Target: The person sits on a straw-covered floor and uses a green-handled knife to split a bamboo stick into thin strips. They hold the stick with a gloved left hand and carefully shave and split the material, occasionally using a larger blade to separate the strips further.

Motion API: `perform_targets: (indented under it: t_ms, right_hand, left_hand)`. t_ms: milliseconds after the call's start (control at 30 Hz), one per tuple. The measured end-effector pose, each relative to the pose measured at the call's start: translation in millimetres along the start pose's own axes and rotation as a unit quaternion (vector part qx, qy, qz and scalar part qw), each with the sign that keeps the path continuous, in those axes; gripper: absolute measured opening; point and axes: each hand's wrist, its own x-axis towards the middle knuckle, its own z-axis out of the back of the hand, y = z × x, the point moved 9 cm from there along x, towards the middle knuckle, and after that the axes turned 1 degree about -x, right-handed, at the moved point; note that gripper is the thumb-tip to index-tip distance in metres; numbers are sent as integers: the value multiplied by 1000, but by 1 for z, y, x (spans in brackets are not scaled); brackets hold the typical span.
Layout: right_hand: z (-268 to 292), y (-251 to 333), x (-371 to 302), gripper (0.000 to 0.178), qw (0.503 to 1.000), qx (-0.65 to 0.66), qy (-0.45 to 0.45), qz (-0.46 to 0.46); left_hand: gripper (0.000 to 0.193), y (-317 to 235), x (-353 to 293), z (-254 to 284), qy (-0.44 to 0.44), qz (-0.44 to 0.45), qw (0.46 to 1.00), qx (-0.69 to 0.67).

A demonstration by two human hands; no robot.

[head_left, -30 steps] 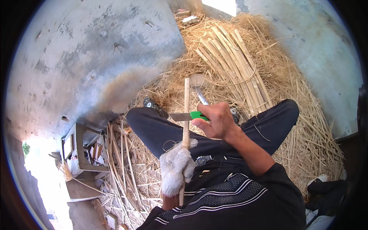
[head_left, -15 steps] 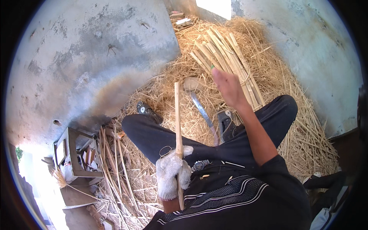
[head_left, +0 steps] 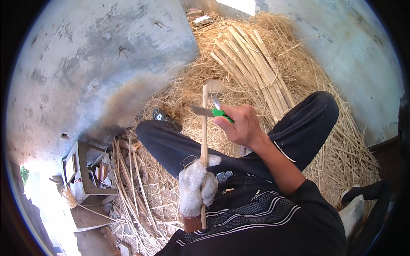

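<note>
Left hand [head_left: 197,187], in a white knit glove, is fisted tight round a thin stick [head_left: 204,128] and holds it near upright. The stick runs well above the fist and a short stub pokes out below it. Right hand [head_left: 241,124], bare, is up and right of the fist, fingers wrapped shut on the green handle of a knife [head_left: 209,112]. The blade points left from that grip and its edge meets the stick high above the gloved fist, close to the stick's top end. Behind the blade, just past the stick, lies a second metal tool [head_left: 215,91], half hidden. Beyond both hands sits a bundle [head_left: 252,64] of split strips on a straw pile [head_left: 299,77]. Person sits with dark-trousered legs bent, both hands over the lap. Left of and below the fist, loose strips [head_left: 128,179] and a small crate [head_left: 83,170] lie on the concrete floor [head_left: 85,51].
</note>
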Motion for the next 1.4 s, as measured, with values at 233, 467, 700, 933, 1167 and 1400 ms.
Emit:
perform_targets:
  t_ms: [233, 467, 700, 933, 1167, 1400]
  right_hand:
    - [-22, -81, 25, 51, 980, -90, -58, -170]
    - [24, -133, 23, 64, 946, 22, -30, -323]
    - [-6, -69, -22, 54, 947, 213, 49, -233]
    - [-10, -39, -26, 46, 933, 289, 51, -209]
    - [-15, -15, -25, 31, 929, 308, 55, -200]
    - [-51, -4, -24, 21, 836, 479, 103, -245]
  left_hand:
    - [41, 7, 2, -6, 25, -2, 998, -51]
    - [39, 3, 6, 24, -80, 6, 996, -39]
    - [34, -14, 26, 26, -136, 5, 984, 117]
    - [32, -10, 32, 18, -121, 0, 988, 99]
    - [33, -4, 29, 12, -82, 14, 990, 113]
    - [38, 4, 29, 3, -38, 24, 987, 154]
